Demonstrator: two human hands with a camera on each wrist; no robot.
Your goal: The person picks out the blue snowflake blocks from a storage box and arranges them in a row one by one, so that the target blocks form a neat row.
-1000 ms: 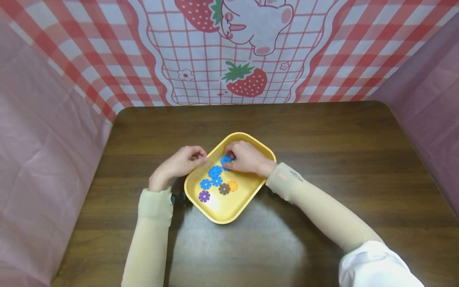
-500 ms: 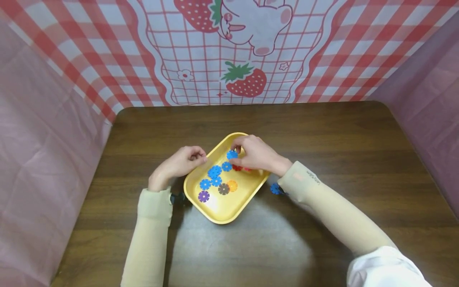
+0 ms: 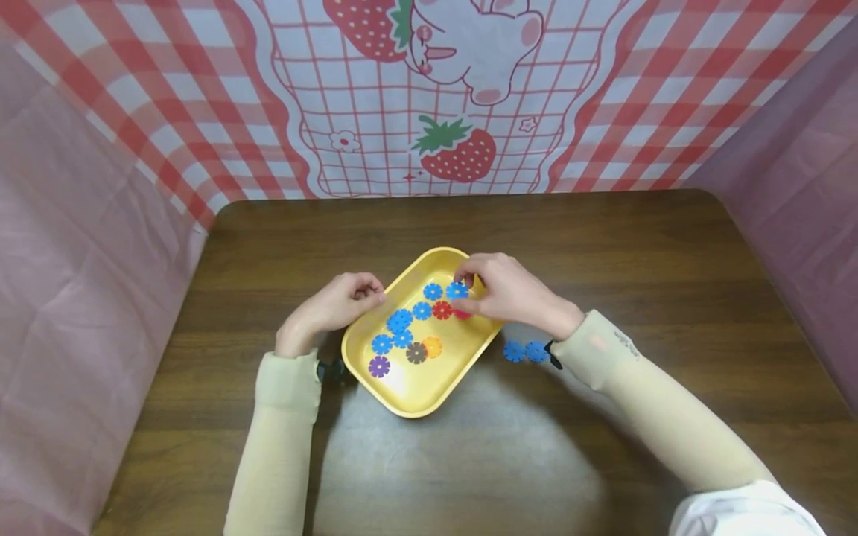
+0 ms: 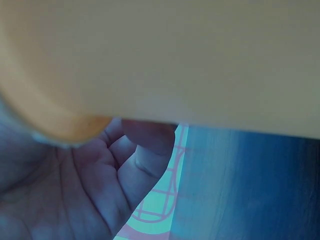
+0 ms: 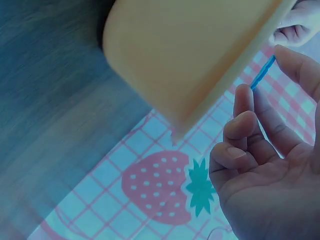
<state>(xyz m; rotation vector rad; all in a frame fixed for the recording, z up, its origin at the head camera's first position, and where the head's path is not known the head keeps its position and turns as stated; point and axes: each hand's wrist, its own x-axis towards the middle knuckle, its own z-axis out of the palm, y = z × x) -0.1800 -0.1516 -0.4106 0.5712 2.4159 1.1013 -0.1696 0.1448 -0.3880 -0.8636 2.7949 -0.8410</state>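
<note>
In the head view my right hand (image 3: 512, 292) is over the right part of the yellow tray (image 3: 410, 411), pinching a blue snowflake disc (image 3: 457, 290) between thumb and finger. The right wrist view shows that disc (image 5: 263, 72) edge-on at the fingertips, raised above the tray's rim. My left hand (image 3: 338, 307) holds the tray's left rim with curled fingers; in the left wrist view the tray wall (image 4: 200, 65) hides their tips. Inside the tray lie several blue discs (image 3: 400, 321), a red one (image 3: 442, 310), a pink one partly covered by my right hand, plus purple (image 3: 379, 366), brown (image 3: 416, 352) and orange (image 3: 433, 347) ones.
Two blue discs (image 3: 514, 351) lie side by side on the wooden table (image 3: 603, 253) right of the tray, by my right wrist. A checked strawberry-print cloth (image 3: 429, 89) hangs behind the table, with pink cloth (image 3: 87, 260) along the sides.
My right hand has moved right and lifted a blue disc off the group in the tray. The red and pink discs and the two on the table have come into sight. My left hand stays put.
</note>
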